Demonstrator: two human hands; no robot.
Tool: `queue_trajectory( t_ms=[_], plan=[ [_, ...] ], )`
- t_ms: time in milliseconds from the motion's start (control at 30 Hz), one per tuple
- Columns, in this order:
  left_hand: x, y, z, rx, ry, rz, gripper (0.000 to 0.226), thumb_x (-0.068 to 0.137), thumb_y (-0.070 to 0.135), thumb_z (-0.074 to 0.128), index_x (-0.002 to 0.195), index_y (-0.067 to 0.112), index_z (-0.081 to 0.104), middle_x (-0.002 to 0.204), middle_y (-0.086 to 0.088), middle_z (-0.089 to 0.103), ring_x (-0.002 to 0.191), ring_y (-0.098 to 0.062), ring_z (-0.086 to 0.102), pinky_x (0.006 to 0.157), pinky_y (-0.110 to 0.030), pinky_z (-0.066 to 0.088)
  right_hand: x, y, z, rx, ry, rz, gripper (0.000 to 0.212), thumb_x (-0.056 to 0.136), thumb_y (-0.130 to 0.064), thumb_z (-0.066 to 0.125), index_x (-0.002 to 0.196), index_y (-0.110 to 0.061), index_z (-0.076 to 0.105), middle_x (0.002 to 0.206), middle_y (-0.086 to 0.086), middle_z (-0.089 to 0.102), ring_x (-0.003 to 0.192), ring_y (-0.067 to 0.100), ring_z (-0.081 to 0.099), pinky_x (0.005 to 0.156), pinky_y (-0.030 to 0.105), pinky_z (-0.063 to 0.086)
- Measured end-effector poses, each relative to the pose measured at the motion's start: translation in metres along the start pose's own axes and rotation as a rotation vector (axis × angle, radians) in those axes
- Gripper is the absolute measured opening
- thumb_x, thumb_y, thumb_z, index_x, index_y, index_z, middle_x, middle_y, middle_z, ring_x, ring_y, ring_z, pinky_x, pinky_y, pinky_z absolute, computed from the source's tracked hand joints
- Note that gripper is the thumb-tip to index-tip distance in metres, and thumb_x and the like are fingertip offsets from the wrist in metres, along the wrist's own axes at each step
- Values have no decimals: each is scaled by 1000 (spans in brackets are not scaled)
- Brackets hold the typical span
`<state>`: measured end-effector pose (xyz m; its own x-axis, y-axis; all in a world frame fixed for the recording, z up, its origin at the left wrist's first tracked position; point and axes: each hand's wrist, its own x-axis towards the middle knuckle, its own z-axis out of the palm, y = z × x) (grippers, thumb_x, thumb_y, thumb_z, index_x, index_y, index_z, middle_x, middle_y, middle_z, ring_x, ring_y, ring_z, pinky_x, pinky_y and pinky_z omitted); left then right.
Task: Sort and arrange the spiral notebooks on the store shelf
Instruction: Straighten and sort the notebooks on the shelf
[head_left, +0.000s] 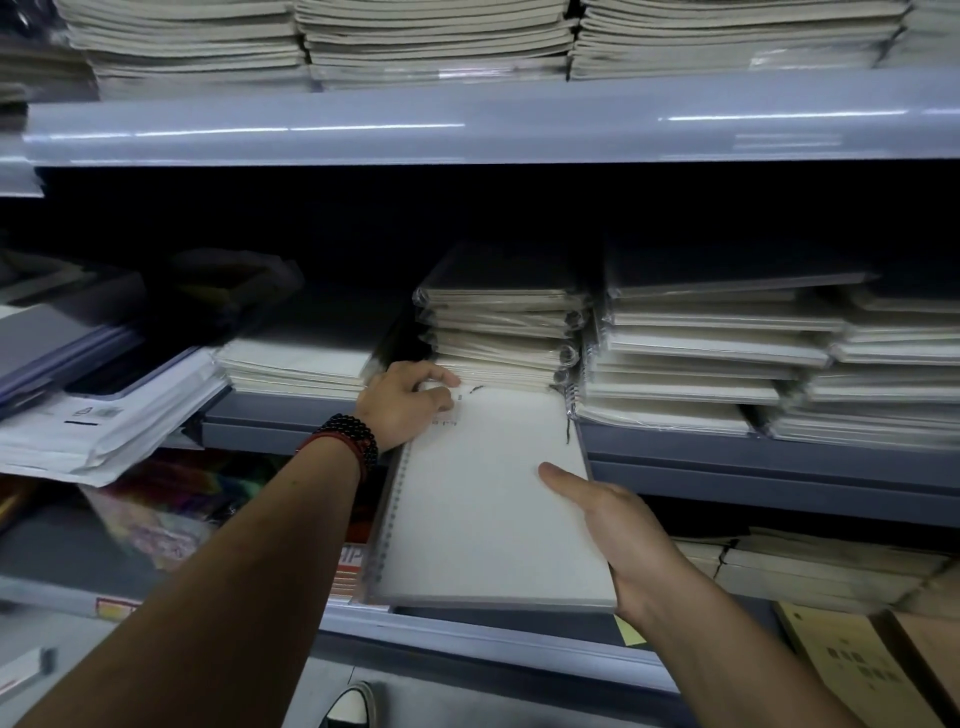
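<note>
A white spiral notebook (483, 499) with its coil along the left edge sticks out from the middle shelf (727, 457), its far end under a stack of wrapped notebooks (504, 332). My right hand (618, 525) grips its near right corner, thumb on top. My left hand (405, 402) holds its far left corner at the foot of that stack, fingers curled over the edge. A lower pile of notebooks (296, 366) lies to the left, and taller stacks (701, 353) stand to the right.
The upper shelf (467, 130) carries more stacks of notebooks (441, 41). Loose white packets (104, 426) and folders slope off the left. The lower shelf holds colourful items (171, 509) and brown pads (841, 660). A shoe tip (350, 706) shows below.
</note>
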<state>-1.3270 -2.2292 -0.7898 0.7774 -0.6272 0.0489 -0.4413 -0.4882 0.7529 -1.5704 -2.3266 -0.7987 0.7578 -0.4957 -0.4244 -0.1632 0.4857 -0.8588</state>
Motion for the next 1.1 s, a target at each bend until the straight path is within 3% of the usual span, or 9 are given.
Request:
queue_trajectory(
  t_ms=[133, 267, 333, 367, 433, 500, 600, 867, 1100],
  plan=[
    [-16, 1, -2, -120, -7, 21, 23, 76, 35, 70, 95, 48, 71, 128, 9, 55, 119, -14, 55, 98, -31, 47, -4, 2, 0, 19, -8, -19, 30, 90, -26, 71, 107, -2, 74, 100, 17, 76, 94, 37, 74, 87, 49, 58],
    [-73, -6, 1, -468, 275, 1, 19, 92, 11, 67, 103, 26, 71, 108, 2, 70, 97, -8, 65, 78, -16, 47, -3, 2, 1, 27, 6, -57, 25, 91, -22, 71, 109, -4, 73, 100, 16, 76, 95, 37, 73, 81, 47, 60],
    [-100, -10, -1, -547, 327, -89, 12, 93, 17, 68, 104, 13, 69, 95, -1, 71, 78, -12, 63, 67, -19, 47, -2, 1, 1, 18, 8, -69, 25, 91, -21, 71, 110, -5, 73, 101, 15, 77, 95, 37, 73, 83, 47, 60],
    [-107, -12, -3, -610, 244, -152, 23, 93, 25, 69, 105, 6, 69, 91, -4, 70, 73, -17, 61, 65, -23, 47, -2, 0, 1, 10, 10, -76, 24, 91, -21, 71, 110, -6, 73, 101, 14, 77, 95, 36, 73, 85, 48, 59],
    [-115, -8, -3, -747, 3, -243, 37, 96, 31, 65, 109, -3, 70, 99, -10, 75, 83, -28, 70, 75, -32, 53, -3, 0, 1, -4, 12, -83, 25, 91, -21, 71, 111, -5, 73, 102, 14, 77, 95, 35, 74, 89, 50, 58],
    [-120, -1, -2, -848, -100, -280, 28, 100, 17, 59, 116, -5, 69, 109, -17, 75, 100, -33, 73, 86, -38, 58, -6, 1, 2, -11, 11, -85, 27, 91, -21, 71, 112, -5, 72, 102, 14, 77, 96, 35, 74, 90, 52, 57],
    [-127, 3, 0, -860, -87, -290, 24, 99, 5, 56, 118, -7, 67, 109, -21, 74, 104, -39, 71, 84, -42, 61, -11, 4, 5, -26, 13, -86, 28, 90, -21, 72, 112, -4, 71, 102, 15, 76, 96, 35, 74, 90, 53, 57],
    [-152, -5, -19, -867, -150, -303, 25, 98, 3, 56, 116, -9, 67, 113, -24, 72, 104, -39, 71, 91, -45, 59, -35, 12, 12, -58, -25, -88, 29, 91, -21, 70, 112, 0, 71, 101, 17, 76, 94, 37, 74, 88, 54, 58],
    [-167, -4, -29, -942, -139, -208, 29, 98, 8, 58, 124, -3, 64, 120, -20, 71, 113, -36, 68, 104, -50, 50, -51, 6, 19, -20, -65, -208, 20, 94, -19, 67, 110, -8, 72, 101, 12, 77, 88, 29, 75, 68, 36, 61]
  ],
)
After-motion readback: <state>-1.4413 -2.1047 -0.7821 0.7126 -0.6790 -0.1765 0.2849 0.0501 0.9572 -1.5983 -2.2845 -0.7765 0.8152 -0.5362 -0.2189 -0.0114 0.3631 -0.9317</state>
